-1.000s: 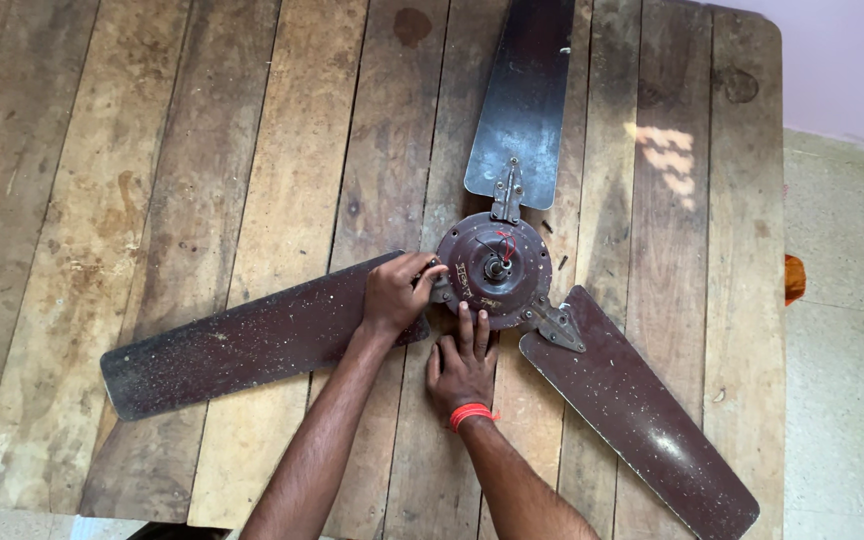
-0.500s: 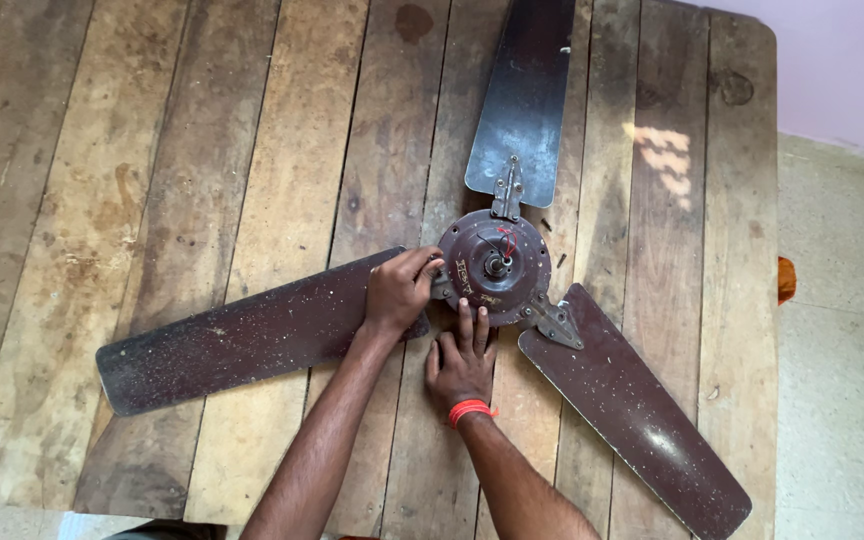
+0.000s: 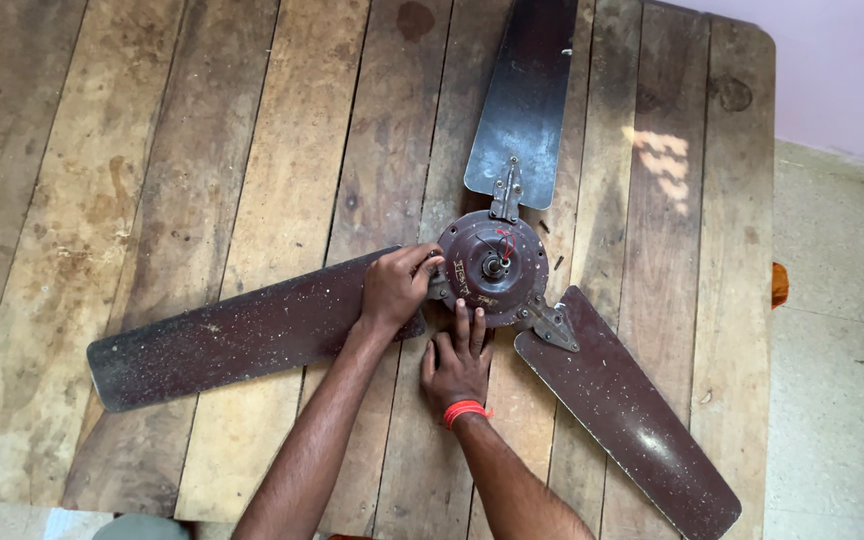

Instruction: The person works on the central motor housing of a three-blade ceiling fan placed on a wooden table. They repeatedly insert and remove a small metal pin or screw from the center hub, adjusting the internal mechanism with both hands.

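1. I took the ceiling fan's round motor hub (image 3: 493,266) as my landmark; it lay flat on a wooden plank table (image 3: 202,150), right of the table's centre.
2. Three dusty brown blades ran out from the hub: the far blade (image 3: 527,100) pointed away from me, the left blade (image 3: 242,335) ran out leftward and slightly toward me, and the right blade (image 3: 627,415) ran toward me and to the right.
3. My left hand (image 3: 395,288) rested on the root of the left blade, just left of the hub. Its fingers were curled and pressed close together, the tips touching the hub's left rim at the blade bracket. I could not tell whether they pinched a fastener there.
4. My right hand (image 3: 455,362) lay flat on the table on the near side of the hub, with its fingers extended and slightly spread; the fingertips touched the hub's lower edge.
5. A red wristband (image 3: 464,411) sat on the right wrist.
6. A metal bracket (image 3: 550,322) joined the right blade to the hub.
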